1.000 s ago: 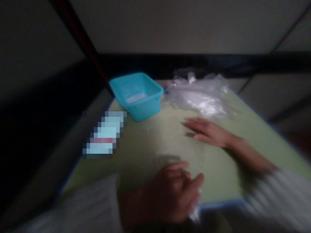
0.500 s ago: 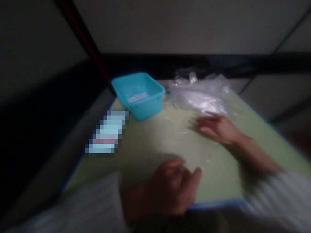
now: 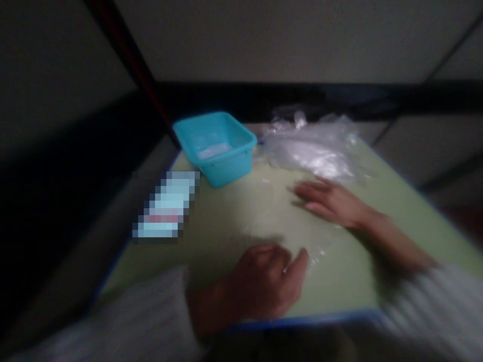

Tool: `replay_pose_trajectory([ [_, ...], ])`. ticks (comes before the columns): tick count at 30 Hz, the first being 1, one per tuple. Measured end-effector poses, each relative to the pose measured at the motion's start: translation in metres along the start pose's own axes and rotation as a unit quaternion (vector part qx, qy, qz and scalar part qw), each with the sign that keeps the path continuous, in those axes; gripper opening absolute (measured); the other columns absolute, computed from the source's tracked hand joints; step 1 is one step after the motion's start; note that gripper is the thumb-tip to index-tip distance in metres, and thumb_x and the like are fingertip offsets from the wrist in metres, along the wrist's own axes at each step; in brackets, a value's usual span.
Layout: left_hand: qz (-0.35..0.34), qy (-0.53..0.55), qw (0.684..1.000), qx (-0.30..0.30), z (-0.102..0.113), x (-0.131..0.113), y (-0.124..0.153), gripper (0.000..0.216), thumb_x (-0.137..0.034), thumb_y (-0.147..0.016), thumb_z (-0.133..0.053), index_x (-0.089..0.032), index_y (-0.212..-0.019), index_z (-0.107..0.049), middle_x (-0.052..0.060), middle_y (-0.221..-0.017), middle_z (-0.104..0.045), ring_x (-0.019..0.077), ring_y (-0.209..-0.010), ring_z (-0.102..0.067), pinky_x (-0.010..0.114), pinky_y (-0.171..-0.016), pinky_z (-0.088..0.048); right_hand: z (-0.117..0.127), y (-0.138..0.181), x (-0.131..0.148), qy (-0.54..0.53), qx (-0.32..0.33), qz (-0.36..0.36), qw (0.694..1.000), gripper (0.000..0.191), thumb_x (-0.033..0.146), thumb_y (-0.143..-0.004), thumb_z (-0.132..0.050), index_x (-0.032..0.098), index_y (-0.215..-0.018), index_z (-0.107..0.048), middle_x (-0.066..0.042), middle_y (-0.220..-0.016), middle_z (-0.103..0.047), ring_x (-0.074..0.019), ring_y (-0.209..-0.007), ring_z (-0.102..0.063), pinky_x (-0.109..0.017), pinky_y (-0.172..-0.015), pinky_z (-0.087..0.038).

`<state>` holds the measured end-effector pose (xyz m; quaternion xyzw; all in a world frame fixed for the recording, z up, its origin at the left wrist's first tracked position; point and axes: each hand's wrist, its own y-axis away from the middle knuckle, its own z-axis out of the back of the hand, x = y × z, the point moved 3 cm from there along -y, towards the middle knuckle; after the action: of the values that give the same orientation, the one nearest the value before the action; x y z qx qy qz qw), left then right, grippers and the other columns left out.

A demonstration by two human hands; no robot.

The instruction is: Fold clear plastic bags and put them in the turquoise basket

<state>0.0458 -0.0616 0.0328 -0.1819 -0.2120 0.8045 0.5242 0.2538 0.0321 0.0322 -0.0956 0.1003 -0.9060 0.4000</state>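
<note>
1. One clear film lies on the worktop in the head view, nearer than the blue tub and the heaped plastic.
2. Left hand: fingers curled in, thumb out, beside the film's near part; I cannot tell whether it pinches the film.
3. Right hand: low and flat, fingers reaching out over or just beside the film.
4. Progress, as I judge: the film is laid out and largely flat; some creases remain near the left thumb.
5. Film's look: thin, see-through, with small glints; blur hides its outline.
</note>
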Motion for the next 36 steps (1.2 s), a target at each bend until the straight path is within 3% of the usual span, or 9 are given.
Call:
replay_pose_trajectory([
  [11,0.039,-0.040,0.998,-0.016,0.002,0.021,-0.005,0.026,-0.021,-0.091,-0.039,-0.010,-0.103,-0.058,0.005,-0.067,-0.068,0.0159,-0.059,-0.064,0.030,-0.061,-0.056,0.010,0.000,-0.003,0.048,-0.017,-0.063,0.997,0.042,0.037,-0.097,-0.033,0.016,-0.097,-0.070,-0.010,-0.103,-0.072,-0.0257,-0.102,-0.065,-0.050,-0.104,-0.036],
  [15,0.171,-0.017,0.985,-0.030,0.003,0.054,-0.008,0.016,-0.019,-0.088,-0.045,-0.015,-0.094,-0.060,0.004,-0.076,-0.070,0.0166,-0.065,-0.066,0.029,-0.062,-0.054,0.010,0.000,-0.004,0.068,-0.048,-0.072,0.994,0.041,0.037,-0.097,-0.034,0.018,-0.099,-0.070,-0.009,-0.100,-0.073,-0.0248,-0.099,-0.066,-0.048,-0.104,-0.036],
  [19,0.309,0.015,0.951,-0.031,-0.003,0.097,-0.006,0.029,-0.013,-0.078,-0.055,-0.015,-0.107,-0.055,0.010,-0.107,-0.065,0.0231,-0.101,-0.061,0.040,-0.091,-0.049,0.006,0.000,-0.003,0.097,-0.048,-0.056,0.993,0.043,0.039,-0.097,-0.032,0.015,-0.103,-0.068,-0.012,-0.103,-0.071,-0.0258,-0.101,-0.065,-0.049,-0.103,-0.037],
  [22,0.362,0.082,0.928,-0.003,-0.012,0.116,-0.001,0.035,-0.008,-0.071,-0.059,-0.014,-0.105,-0.053,0.009,-0.107,-0.063,0.0219,-0.098,-0.060,0.039,-0.090,-0.048,0.004,-0.001,-0.002,0.105,-0.035,-0.039,0.993,0.043,0.039,-0.097,-0.032,0.016,-0.101,-0.068,-0.011,-0.100,-0.071,-0.0251,-0.096,-0.066,-0.050,-0.102,-0.038],
  [36,0.420,0.241,0.874,-0.040,-0.017,0.120,-0.003,0.041,0.001,-0.062,-0.053,-0.015,-0.099,-0.052,0.002,-0.090,-0.065,0.0092,-0.067,-0.054,0.021,-0.061,-0.044,0.002,-0.004,0.004,0.030,-0.033,-0.034,0.998,0.037,0.038,-0.096,-0.039,0.019,-0.100,-0.069,-0.009,-0.097,-0.071,-0.0259,-0.092,-0.065,-0.050,-0.096,-0.041],
])
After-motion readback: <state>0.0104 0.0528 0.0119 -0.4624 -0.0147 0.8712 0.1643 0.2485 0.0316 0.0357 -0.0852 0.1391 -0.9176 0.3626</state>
